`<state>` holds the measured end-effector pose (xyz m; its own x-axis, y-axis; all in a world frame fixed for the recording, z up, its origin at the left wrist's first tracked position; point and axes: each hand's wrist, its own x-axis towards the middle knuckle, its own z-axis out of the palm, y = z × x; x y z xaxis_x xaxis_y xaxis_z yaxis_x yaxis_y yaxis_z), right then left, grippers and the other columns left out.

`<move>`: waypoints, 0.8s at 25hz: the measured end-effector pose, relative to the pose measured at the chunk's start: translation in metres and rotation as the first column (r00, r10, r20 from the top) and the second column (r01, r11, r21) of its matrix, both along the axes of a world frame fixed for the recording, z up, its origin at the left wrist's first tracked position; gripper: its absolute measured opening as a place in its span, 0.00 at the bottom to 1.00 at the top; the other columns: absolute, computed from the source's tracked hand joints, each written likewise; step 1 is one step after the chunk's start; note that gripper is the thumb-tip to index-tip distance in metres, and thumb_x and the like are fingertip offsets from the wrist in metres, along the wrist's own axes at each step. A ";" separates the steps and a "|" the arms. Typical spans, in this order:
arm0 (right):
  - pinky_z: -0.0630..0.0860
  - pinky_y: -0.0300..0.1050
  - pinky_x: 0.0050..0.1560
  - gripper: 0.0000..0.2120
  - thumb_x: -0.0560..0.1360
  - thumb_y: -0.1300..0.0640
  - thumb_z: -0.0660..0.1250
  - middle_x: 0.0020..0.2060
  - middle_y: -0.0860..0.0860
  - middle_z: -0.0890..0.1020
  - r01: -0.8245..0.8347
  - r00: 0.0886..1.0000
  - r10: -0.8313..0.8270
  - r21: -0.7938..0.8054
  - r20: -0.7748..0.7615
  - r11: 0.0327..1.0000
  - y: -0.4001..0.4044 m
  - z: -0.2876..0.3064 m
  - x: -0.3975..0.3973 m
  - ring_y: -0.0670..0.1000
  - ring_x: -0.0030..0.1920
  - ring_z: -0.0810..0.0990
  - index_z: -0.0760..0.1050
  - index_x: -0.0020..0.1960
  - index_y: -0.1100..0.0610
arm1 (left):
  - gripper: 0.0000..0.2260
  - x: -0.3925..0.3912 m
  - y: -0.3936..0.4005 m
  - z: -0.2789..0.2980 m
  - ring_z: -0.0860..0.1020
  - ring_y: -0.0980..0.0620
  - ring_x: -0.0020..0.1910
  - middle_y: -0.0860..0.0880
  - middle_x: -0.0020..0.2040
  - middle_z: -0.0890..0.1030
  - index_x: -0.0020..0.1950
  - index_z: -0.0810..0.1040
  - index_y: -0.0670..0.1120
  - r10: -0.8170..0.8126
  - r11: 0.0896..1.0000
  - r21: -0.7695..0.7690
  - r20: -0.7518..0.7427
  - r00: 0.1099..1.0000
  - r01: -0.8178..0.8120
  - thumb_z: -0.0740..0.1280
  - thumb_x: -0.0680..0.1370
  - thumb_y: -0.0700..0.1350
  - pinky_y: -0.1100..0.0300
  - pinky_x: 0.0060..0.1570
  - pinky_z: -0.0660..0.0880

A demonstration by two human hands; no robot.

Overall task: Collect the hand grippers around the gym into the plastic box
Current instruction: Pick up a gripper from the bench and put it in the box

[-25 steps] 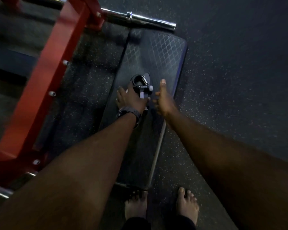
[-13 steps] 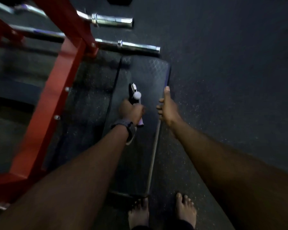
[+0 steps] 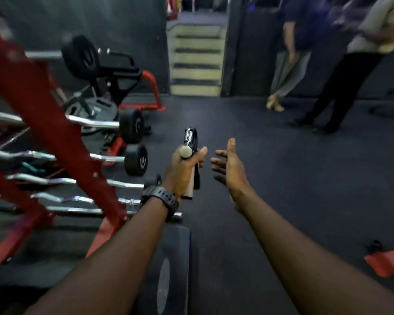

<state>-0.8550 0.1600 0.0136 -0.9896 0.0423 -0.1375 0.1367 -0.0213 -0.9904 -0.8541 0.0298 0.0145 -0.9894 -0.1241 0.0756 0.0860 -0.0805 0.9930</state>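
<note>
Fingers [image 3: 200, 153] of the left hand [image 3: 183, 167] curl tight around the handles of one hand gripper [image 3: 190, 160], its spring end pointing up and away. Just beside it the right hand [image 3: 231, 169] hangs with fingers spread, holding nothing. So one gripper is collected but not yet stowed: no plastic box shows anywhere in view. Further out lie the dark floor [image 3: 282, 178] and a red barbell rack [image 3: 43, 133]. Carrying it to the box and finding any others look left to do.
</note>
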 end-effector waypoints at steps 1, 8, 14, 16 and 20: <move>0.74 0.55 0.61 0.29 0.80 0.34 0.48 0.55 0.55 0.81 0.032 0.997 -0.031 0.014 -0.070 0.999 0.010 0.044 0.019 0.52 0.54 0.79 0.74 0.61 0.55 | 0.10 0.015 0.007 0.044 0.77 0.50 0.36 0.47 0.35 0.78 0.42 0.77 0.43 -0.023 1.000 0.011 -0.055 0.998 0.024 0.72 0.71 0.48 0.58 0.41 0.75; 0.75 0.45 0.47 0.34 0.77 0.30 0.49 0.55 0.60 0.81 0.292 0.887 -0.290 -0.050 -0.358 0.955 0.090 0.245 0.202 0.51 0.47 0.77 0.73 0.63 0.57 | 0.14 0.154 0.079 0.234 0.76 0.50 0.39 0.45 0.40 0.77 0.52 0.75 0.41 -0.348 0.931 0.004 -0.292 0.891 0.365 0.72 0.75 0.49 0.63 0.36 0.75; 0.73 0.44 0.45 0.33 0.77 0.30 0.49 0.54 0.55 0.81 0.673 0.643 -0.632 -0.074 -0.434 0.736 0.233 0.303 0.425 0.50 0.46 0.76 0.74 0.61 0.55 | 0.15 0.315 0.243 0.290 0.75 0.51 0.37 0.45 0.39 0.76 0.52 0.75 0.41 -0.653 0.710 -0.006 -0.378 0.656 0.704 0.72 0.74 0.50 0.61 0.38 0.74; 0.71 0.44 0.45 0.33 0.78 0.32 0.49 0.52 0.54 0.79 0.753 0.567 -0.704 -0.076 -0.428 0.654 0.268 0.311 0.501 0.50 0.46 0.75 0.74 0.62 0.57 | 0.16 0.374 0.293 0.294 0.74 0.51 0.36 0.45 0.37 0.75 0.51 0.74 0.41 -0.710 0.634 0.017 -0.383 0.591 0.773 0.73 0.73 0.51 0.60 0.38 0.73; 0.73 0.44 0.48 0.33 0.79 0.34 0.48 0.52 0.56 0.79 0.909 0.356 -0.842 -0.059 -0.406 0.413 0.332 0.310 0.690 0.50 0.47 0.77 0.73 0.64 0.59 | 0.14 0.532 0.397 0.288 0.75 0.49 0.38 0.48 0.36 0.76 0.43 0.75 0.46 -0.839 0.425 -0.015 -0.381 0.388 0.905 0.73 0.70 0.54 0.53 0.43 0.73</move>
